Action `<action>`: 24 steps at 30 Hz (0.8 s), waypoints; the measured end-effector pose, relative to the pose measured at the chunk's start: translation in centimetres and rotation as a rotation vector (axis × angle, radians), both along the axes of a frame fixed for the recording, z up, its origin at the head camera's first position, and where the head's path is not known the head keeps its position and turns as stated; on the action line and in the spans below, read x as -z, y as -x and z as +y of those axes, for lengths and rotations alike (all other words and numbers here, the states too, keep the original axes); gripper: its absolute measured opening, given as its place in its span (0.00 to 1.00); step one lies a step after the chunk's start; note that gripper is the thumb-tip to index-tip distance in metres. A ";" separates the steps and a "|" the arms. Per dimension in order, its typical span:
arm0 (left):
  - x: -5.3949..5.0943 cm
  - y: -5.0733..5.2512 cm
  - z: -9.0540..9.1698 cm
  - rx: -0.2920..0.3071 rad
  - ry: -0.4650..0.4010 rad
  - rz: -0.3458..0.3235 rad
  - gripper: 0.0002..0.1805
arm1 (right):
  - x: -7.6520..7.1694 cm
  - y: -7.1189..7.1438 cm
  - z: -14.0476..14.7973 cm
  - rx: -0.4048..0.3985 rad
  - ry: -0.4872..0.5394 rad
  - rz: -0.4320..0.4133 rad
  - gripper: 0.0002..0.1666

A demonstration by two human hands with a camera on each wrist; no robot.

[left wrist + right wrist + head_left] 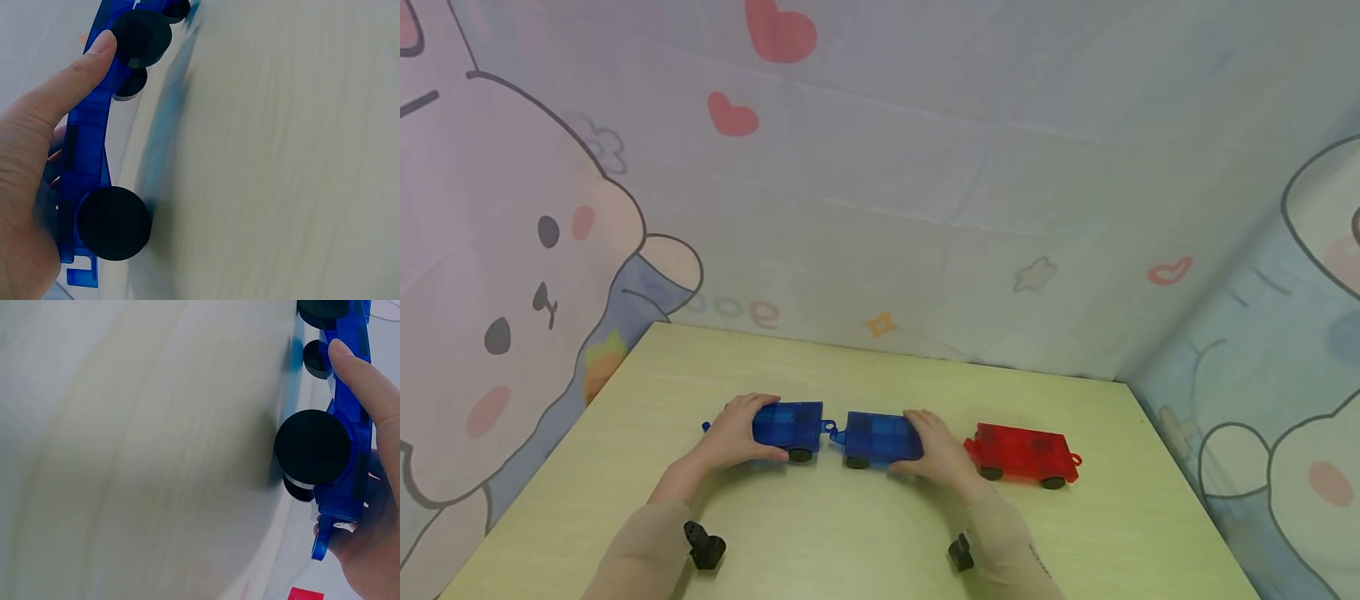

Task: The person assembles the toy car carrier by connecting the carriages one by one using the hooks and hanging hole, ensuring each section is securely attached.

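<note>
Two translucent blue toy wagons with black wheels stand in line on the table. My left hand (733, 437) grips the left blue wagon (788, 423) by its outer end, thumb on the near side. On the right blue wagon (883, 437), my right hand (942, 454) holds the right end in the same way. Between them, a ring coupling (828, 426) meets the other wagon's hook (838, 436); whether they are linked I cannot tell. In the left wrist view, the thumb (84, 72) lies beside a wheel. The right wrist view shows a ring tab (321, 539) below the palm.
A red toy wagon (1024, 450) stands right of my right hand, with a ring on its right end. The pale yellow table (820, 533) ends at a cartoon-printed cloth (925, 250) behind. Black mounts (706, 547) sit at both wrists.
</note>
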State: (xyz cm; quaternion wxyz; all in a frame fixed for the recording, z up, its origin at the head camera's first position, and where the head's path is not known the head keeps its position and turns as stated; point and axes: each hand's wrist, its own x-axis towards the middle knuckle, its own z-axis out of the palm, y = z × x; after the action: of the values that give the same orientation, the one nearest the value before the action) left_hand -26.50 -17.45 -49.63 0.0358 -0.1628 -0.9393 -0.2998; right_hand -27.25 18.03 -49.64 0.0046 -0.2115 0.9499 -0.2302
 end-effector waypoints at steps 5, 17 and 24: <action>0.0 0.0 0.1 -0.002 -0.005 0.008 0.53 | 0.0 0.0 -0.3 0.005 -0.012 -0.011 0.56; 0.0 0.0 0.0 -0.001 0.015 0.020 0.54 | 0.1 0.1 -0.8 0.016 -0.012 -0.021 0.56; 0.0 0.1 -0.1 0.003 0.035 0.021 0.54 | 0.1 0.0 -0.8 0.013 -0.013 -0.015 0.56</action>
State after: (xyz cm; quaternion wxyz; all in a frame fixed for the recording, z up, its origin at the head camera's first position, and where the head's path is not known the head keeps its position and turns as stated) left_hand -26.61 -17.51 -49.63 0.0422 -0.1679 -0.9438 -0.2814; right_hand -27.23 17.19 -49.75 0.0116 -0.2035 0.9526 -0.2259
